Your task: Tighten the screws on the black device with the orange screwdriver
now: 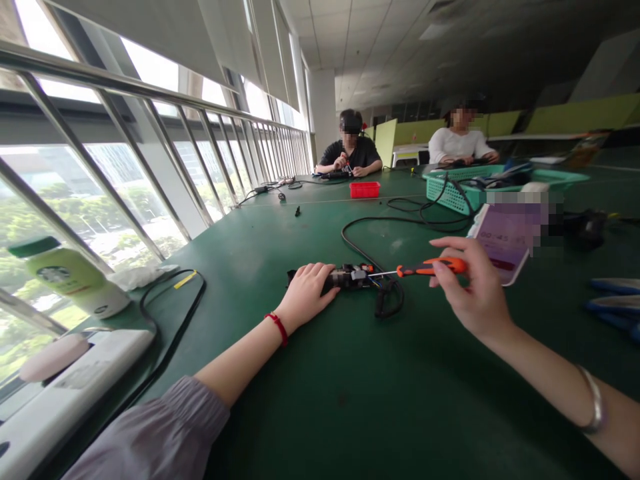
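Observation:
My left hand (311,288) is wrapped over the dark body of a small device with exposed wires and parts (356,275), pressing it against the green table. In my right hand (473,293) is a screwdriver with an orange and black handle (425,267), held between thumb and fingers. Its thin shaft points left, and the tip reaches the open end of the device; whether it sits in a screw is too small to tell. A black cord (387,301) lies looped beside the device, below the shaft.
A propped phone (505,243) stands behind my right hand. Behind it is a green basket (450,193) with cables; a red tray (365,191) sits farther back. At left are a bottle (70,277) and a white power strip (80,387). Blue-handled tools (615,305) lie right. Two people sit across.

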`<state>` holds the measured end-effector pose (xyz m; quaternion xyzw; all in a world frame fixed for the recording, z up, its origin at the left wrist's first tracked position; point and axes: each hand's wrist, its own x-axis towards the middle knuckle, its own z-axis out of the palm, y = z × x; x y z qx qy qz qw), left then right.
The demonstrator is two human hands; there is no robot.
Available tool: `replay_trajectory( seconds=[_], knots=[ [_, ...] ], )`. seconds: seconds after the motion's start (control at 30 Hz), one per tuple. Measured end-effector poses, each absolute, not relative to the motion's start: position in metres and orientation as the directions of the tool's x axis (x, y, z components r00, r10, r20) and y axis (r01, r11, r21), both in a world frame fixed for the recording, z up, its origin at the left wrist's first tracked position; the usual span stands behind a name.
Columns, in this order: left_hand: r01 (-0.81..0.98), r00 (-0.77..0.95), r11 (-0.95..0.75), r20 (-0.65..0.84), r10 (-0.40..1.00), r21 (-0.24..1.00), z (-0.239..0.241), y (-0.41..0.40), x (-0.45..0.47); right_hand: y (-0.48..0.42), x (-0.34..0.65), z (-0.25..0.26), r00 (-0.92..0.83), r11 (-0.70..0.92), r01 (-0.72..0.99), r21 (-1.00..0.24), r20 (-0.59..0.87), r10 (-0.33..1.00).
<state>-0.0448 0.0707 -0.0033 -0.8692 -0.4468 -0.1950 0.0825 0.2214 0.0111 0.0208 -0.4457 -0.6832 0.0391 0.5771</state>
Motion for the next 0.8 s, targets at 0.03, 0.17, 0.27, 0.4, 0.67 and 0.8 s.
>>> replay_trajectory(
  seconds=[0.03,0.17,0.27,0.4,0.67,0.8],
  knots=[
    [0.807,0.524,-0.589,0.413,0.745,0.037,-0.003,0.071,-0.045,0.013,0.223,0.019,0.059,0.617,0.558,-0.555,0.768,0.638],
    [0.8,0.514,-0.593,0.408,0.754,0.088,0.0,0.071,-0.045,0.02,0.228,0.015,0.031,0.656,0.529,-0.538,0.785,0.619],
    [0.794,0.497,-0.59,0.4,0.77,0.15,0.003,0.072,-0.046,0.021,0.231,0.018,0.041,0.598,0.6,-0.532,0.766,0.642],
    [0.779,0.47,-0.574,0.372,0.801,0.252,0.009,0.075,-0.049,0.019,0.234,0.022,-0.055,0.617,0.658,-0.432,0.79,0.611],
    [0.751,0.442,-0.55,0.34,0.83,0.366,0.02,0.077,-0.051,0.023,0.231,0.014,0.025,0.622,0.629,-0.467,0.811,0.584],
    [0.756,0.442,-0.554,0.354,0.825,0.348,0.021,0.075,-0.05,0.022,0.232,0.025,-0.126,0.679,0.628,-0.379,0.812,0.57]
  ],
)
